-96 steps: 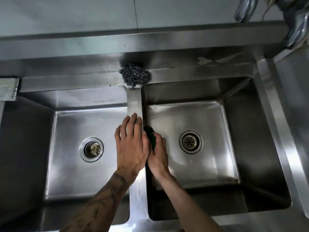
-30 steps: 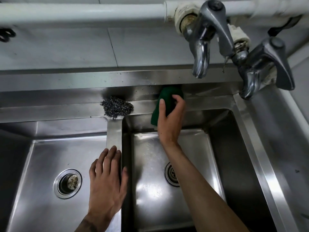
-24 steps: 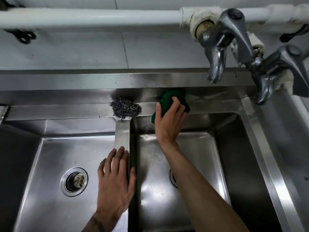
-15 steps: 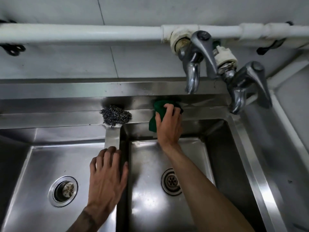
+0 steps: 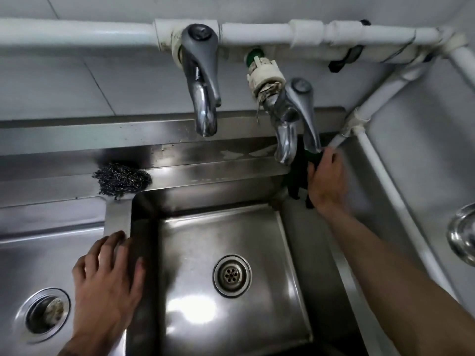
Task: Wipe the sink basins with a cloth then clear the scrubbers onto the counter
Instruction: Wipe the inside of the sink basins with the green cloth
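Note:
A steel double sink fills the head view. My right hand (image 5: 327, 179) presses a dark green cloth (image 5: 299, 179) against the back right corner of the right basin (image 5: 231, 237), under the right tap; most of the cloth is hidden by the hand and shadow. My left hand (image 5: 108, 276) lies flat, fingers spread, on the divider (image 5: 117, 214) between the basins. A steel wool scrubber (image 5: 122, 179) sits on the back ledge at the head of the divider. The left basin (image 5: 38, 255) shows its drain.
Two metal taps (image 5: 203, 104) (image 5: 290, 124) hang from a white pipe (image 5: 77, 34) above the right basin. A white pipe (image 5: 385, 191) runs down the right side. A metal bowl rim (image 5: 462, 237) shows at the right edge. The right basin's drain (image 5: 232, 275) is uncovered.
My right hand slid the green cloth along the back ledge to the right, from beside the scrubber to the basin's back right corner. The view shifted right; my left hand stayed on the divider.

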